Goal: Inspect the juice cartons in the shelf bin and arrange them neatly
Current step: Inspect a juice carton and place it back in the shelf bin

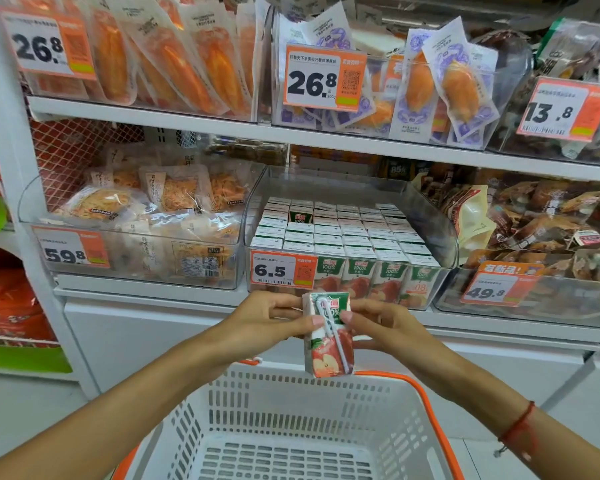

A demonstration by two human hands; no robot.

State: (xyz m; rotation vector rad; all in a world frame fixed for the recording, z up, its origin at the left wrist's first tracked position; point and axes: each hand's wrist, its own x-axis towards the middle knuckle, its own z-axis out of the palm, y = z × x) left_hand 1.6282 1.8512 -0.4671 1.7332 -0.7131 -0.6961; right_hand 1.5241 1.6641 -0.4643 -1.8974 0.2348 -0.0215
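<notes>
I hold one small green-and-red apple juice carton (328, 336) with a white straw taped to its face at the lower centre of the frame, upright, its long axis near vertical. My left hand (274, 315) pinches its upper left edge and my right hand (383, 329) grips its right side, so both sets of fingers (347, 316) are closed on it. The clear plastic shelf bin (444, 237) of packed cartons lies directly above and behind it. Both hands look equally near. Below hangs the white slatted basket (222, 410).
</notes>
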